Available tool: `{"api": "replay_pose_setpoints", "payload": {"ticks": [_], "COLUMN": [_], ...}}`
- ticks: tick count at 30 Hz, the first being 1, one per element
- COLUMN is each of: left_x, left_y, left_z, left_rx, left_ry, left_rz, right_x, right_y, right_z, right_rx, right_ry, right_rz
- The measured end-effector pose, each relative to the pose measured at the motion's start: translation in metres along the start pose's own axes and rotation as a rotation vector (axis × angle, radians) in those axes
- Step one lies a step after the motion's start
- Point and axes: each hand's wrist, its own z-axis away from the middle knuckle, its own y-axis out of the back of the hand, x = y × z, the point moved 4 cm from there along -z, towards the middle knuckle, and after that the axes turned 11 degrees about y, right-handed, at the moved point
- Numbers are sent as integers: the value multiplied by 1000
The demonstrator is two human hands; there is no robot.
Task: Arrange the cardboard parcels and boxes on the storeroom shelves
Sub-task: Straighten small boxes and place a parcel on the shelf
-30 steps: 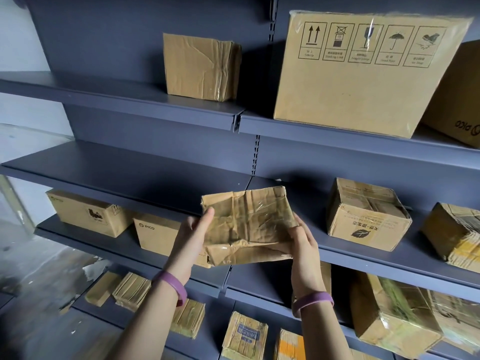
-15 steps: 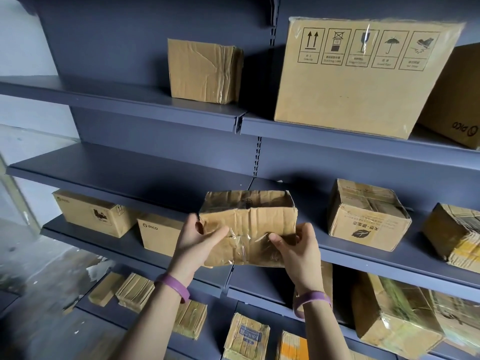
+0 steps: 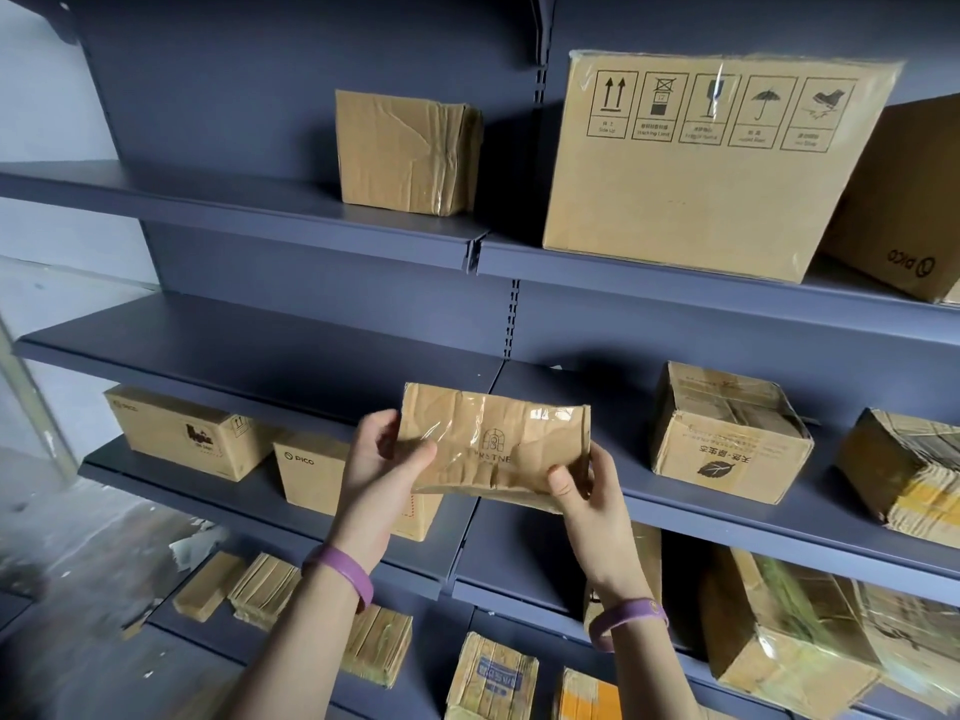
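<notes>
Two bare hands hold one crumpled, tape-wrapped cardboard parcel [image 3: 498,439] in the air in front of dark blue shelves [image 3: 260,350]. The left hand [image 3: 379,459] is curled round the parcel's left end, thumb on its front face. The right hand [image 3: 587,496] pinches the lower right corner, thumb in front and fingers behind. Each wrist wears a purple band [image 3: 343,566]. Just right of the right hand, a taped box with a leaf logo [image 3: 727,433] sits on a shelf. Above the hands stand a small creased box [image 3: 405,153] and a large box with handling symbols [image 3: 701,163]. Below the left hand sits a Pico box [image 3: 311,470].
</notes>
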Motion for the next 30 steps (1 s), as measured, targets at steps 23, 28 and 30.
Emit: {"api": "replay_pose_setpoints", "payload": {"ticks": [23, 28, 30], "left_x": [-13, -11, -10], "left_y": [3, -6, -14], "left_z": [-15, -13, -11], "left_rx": [-13, -110, -136], "left_ry": [38, 66, 62], "left_rz": [7, -134, -174], "right_x": [3, 10, 11], "right_y": [5, 7, 7], "right_z": [-9, -9, -8], "right_rx": [158, 157, 165], "right_ry": [46, 102, 91], "right_rz": [-140, -106, -121]}}
